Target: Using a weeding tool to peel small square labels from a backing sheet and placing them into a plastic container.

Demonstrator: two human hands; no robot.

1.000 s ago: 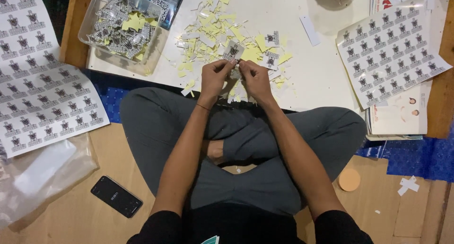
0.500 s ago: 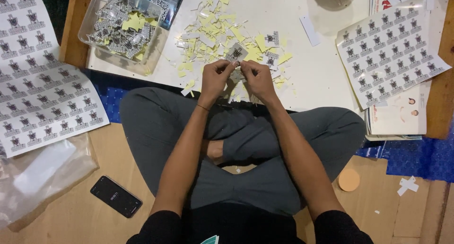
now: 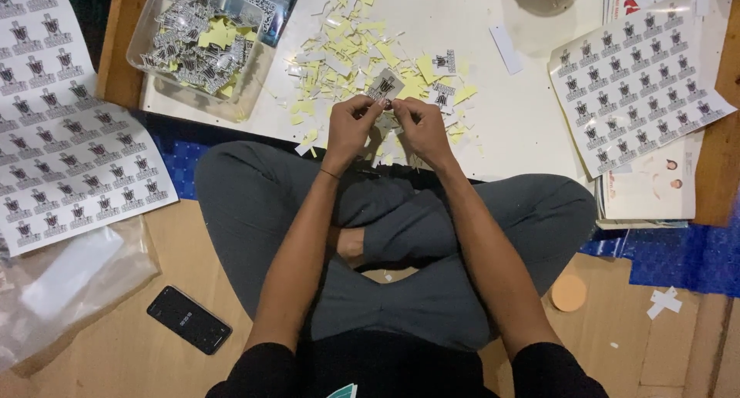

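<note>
My left hand [image 3: 348,128] and my right hand [image 3: 420,128] meet over the edge of a white board [image 3: 532,112], both pinching one small black-and-white sticker [image 3: 383,86] with their fingertips. The sticker stands tilted above my fingers. Just beyond it lies a heap of yellow and white paper scraps [image 3: 347,55] with two loose stickers [image 3: 443,61] among them. I sit cross-legged in grey trousers, my forearms reaching forward over my knees.
A clear plastic tub [image 3: 196,47] of cut stickers stands at the back left. Printed sticker sheets lie at the left [image 3: 69,128] and right [image 3: 636,82]. A black phone [image 3: 189,319], a clear plastic bag [image 3: 62,282] and an orange disc [image 3: 569,293] rest on the wooden floor.
My hands stay in place; the sticker between my fingertips has turned slightly and sits a little higher.
</note>
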